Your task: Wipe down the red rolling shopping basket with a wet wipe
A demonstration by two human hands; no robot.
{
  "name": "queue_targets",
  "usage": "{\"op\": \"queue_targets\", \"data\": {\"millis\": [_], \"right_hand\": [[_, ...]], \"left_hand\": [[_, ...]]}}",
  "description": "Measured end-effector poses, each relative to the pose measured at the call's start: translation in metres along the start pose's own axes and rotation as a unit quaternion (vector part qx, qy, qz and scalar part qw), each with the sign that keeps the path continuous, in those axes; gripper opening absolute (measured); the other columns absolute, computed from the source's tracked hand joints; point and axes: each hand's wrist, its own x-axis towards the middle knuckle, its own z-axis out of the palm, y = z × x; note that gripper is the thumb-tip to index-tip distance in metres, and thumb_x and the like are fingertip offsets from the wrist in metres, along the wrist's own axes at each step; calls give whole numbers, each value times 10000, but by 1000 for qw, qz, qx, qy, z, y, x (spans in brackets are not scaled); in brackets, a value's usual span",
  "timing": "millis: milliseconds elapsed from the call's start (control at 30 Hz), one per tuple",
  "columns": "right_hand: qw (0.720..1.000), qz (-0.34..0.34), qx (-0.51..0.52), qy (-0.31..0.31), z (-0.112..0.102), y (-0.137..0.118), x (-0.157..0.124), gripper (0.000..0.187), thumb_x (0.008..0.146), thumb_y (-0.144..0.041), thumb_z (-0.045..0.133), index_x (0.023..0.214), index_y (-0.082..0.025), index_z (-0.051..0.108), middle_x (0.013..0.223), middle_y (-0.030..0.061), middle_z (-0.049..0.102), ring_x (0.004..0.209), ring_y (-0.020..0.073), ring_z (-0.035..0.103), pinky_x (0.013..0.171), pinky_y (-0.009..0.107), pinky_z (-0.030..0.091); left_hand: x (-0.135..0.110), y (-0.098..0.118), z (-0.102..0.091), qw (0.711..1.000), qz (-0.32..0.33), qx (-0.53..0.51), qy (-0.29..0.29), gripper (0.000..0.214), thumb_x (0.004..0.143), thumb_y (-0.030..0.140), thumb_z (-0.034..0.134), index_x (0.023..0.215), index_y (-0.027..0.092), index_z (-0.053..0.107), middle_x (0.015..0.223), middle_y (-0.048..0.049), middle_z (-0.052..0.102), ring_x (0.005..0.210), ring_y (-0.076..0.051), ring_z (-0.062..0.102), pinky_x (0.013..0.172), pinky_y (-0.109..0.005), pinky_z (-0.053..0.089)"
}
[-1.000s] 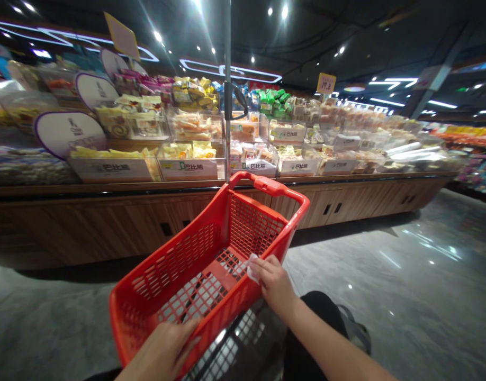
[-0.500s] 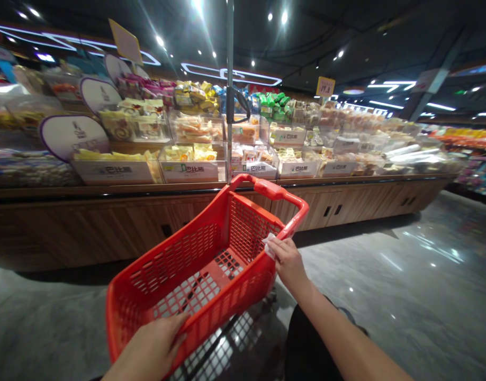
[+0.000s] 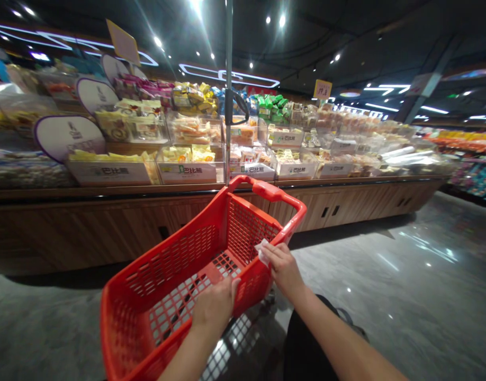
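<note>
A red plastic shopping basket (image 3: pixel 147 286) with a mesh wall and a red handle (image 3: pixel 270 191) tilts in front of me. My left hand (image 3: pixel 216 305) grips its near side rim, fingers curled over the edge. On the rim nearer the handle, my right hand (image 3: pixel 281 264) presses a small white wipe (image 3: pixel 262 251), pinched in its fingers. The basket holds nothing that I can see.
A long wooden display counter (image 3: pixel 108 222) with clear bins of packaged snacks (image 3: pixel 191 153) runs across the back. A metal pole (image 3: pixel 228 90) rises behind the basket. Glossy grey floor (image 3: pixel 405 286) spreads to the right, with more shelves at the far right (image 3: pixel 477 159).
My left hand has slid forward along the basket's near rim, from the low corner to its middle. My right hand with the wipe moved up the rim toward the handle, then slightly back.
</note>
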Motion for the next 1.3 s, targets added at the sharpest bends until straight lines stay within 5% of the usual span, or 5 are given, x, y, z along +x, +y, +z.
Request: {"op": "queue_targets", "data": {"millis": [133,367,633,933,1300], "right_hand": [[998,32,-30,39,-8,13,2,425,830,-40,502,1206,-199,623,1192,70,644,943,235,542,881,426,498],[1000,15,16,-13,9,-27,-11,491,817,-13,470,1260,-197,578,1240,50,617,890,222,538,824,386,526],[990,99,-72,68,-27,16,8,455,805,-32,465,1194,-197,635,1172,72,655,847,242,528,815,426,504],[999,41,-14,2,-13,-21,-4,497,822,2,444,1252,-202,587,1241,30,617,922,231,526,867,392,498],[986,110,-103,72,-42,12,6,462,802,-21,452,1194,-180,638,1208,65,637,786,245,483,758,413,511]], "left_hand": [[-4,-8,1,1000,4,8,15,504,938,403,205,864,172,647,694,-110,696,643,-234,674,522,-275,403],[-6,-20,2,999,8,36,26,509,940,416,208,824,191,651,662,-96,693,614,-235,669,494,-267,382],[-9,-29,-5,998,24,39,39,522,943,406,190,805,180,640,664,-96,690,633,-223,671,500,-262,386],[-10,-43,-4,998,25,36,34,497,940,436,212,772,207,621,690,-62,698,616,-196,655,498,-242,348],[-13,-52,-5,998,28,42,41,512,944,419,190,772,210,625,666,-53,679,628,-205,651,510,-259,332]]}}
